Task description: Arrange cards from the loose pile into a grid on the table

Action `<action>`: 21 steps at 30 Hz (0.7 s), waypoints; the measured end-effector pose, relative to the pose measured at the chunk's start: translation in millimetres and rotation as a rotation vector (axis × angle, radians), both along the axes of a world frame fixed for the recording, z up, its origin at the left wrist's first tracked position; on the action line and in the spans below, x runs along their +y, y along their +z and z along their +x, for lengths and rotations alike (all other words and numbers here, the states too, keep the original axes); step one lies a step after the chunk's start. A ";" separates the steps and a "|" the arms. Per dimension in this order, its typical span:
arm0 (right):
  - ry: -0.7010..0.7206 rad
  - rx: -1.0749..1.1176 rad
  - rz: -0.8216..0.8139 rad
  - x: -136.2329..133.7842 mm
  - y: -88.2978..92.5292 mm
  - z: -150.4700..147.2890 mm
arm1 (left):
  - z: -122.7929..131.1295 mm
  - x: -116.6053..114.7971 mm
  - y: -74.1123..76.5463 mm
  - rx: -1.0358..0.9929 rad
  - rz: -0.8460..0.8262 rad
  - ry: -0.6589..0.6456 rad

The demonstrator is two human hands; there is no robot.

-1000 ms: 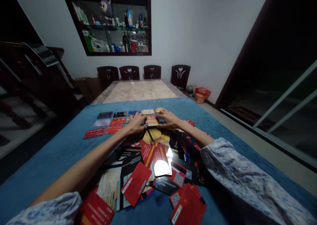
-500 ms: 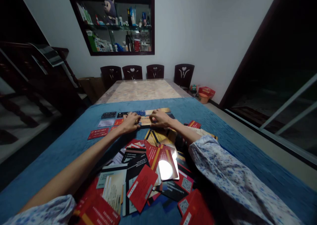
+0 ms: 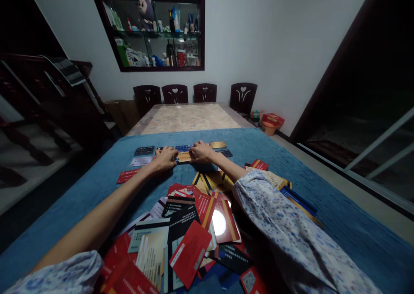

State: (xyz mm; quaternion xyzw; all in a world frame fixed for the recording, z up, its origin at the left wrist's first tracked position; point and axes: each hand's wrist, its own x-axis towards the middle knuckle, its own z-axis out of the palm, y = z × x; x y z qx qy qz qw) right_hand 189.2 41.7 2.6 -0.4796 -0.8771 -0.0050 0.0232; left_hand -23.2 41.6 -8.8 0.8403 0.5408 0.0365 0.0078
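My left hand [image 3: 164, 158] and my right hand [image 3: 201, 151] both reach far forward and pinch the two ends of a gold card [image 3: 183, 157] lying flat on the blue cloth [image 3: 84, 190]. Around that card lie rows of laid-out cards: a dark card [image 3: 144, 150], a pale card [image 3: 141, 161], a red card [image 3: 127, 176] and a gold one [image 3: 217, 145]. Between my forearms sits a loose heap of red, black and gold cards [image 3: 190, 233]. Both sleeves are pale with a blue flower print.
Beyond the blue cloth the bare marbled tabletop [image 3: 190, 118] runs to several dark chairs [image 3: 174, 93] at the wall. A glass-fronted wall cabinet [image 3: 155, 26] hangs above. A red basket [image 3: 272, 122] stands on the floor at right; stairs [image 3: 48, 95] rise at left.
Both hands have slid a little farther forward and left with the gold card. The view has tipped, so the card heap shows lower in the picture.
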 end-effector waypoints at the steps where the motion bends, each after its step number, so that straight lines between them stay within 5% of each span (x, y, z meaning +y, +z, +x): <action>1: -0.003 -0.004 -0.004 1.0 -1.0 -1.4 | -1.1 1.4 -0.9 0.003 0.000 -0.003; 21: -0.035 -0.019 -0.076 7.5 -3.9 -9.0 | -3.9 15.4 -2.3 0.070 -0.099 0.002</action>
